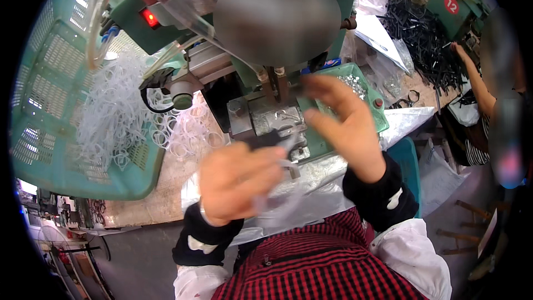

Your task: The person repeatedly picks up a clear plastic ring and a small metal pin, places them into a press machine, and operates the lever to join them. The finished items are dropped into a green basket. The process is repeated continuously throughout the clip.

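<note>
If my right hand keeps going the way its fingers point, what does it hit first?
Probably the green press: the right hand points up-left at its tooling. Depth is unclear, and motion blurs the fingers.

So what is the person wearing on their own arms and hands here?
Both hands, left hand and right hand, are bare, without gloves. Each forearm wears a black sleeve cover with a white patch, left sleeve cover and right sleeve cover, over white sleeves. A red-and-black checked garment covers the front.

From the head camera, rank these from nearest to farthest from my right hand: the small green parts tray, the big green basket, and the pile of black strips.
From the right hand:
1. Small green parts tray, just behind it.
2. Pile of black strips, far back on the right.
3. Big green basket, far across on the left.
</note>
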A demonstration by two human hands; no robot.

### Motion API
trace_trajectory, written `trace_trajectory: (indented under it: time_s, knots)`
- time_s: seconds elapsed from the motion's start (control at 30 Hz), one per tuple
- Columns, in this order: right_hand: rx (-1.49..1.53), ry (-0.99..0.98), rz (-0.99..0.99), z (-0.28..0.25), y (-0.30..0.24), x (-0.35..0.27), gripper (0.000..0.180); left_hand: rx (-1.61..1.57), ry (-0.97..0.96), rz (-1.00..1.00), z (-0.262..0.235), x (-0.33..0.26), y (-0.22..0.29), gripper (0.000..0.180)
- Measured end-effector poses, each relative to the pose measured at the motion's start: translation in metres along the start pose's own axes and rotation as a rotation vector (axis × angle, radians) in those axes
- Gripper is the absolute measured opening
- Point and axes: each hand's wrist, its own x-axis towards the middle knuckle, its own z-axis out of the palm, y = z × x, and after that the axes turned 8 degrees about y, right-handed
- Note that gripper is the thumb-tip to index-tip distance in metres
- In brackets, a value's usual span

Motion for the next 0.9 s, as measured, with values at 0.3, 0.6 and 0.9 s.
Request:
trace_trajectory:
  time_s: [0.3, 0.6, 0.9]
  knots:
    - [-0.727, 0.357, -0.273, -0.084, 0.084, -0.021, 0.014, 0.135, 0.045, 0.271, 0.044, -0.01, -0.009, 0.02]
    - [-1.025, 0.344, -0.315, -0.063, 0.092, -0.015, 0.004, -0.332, -0.122, -0.423, -0.028, 0.012, 0.027, 0.045]
    - [-0.495, 0.462, -0.14, -0.052, 0.09, -0.013, 0.012, -0.277, -0.039, -0.281, -0.055, 0.07, -0.013, 0.04]
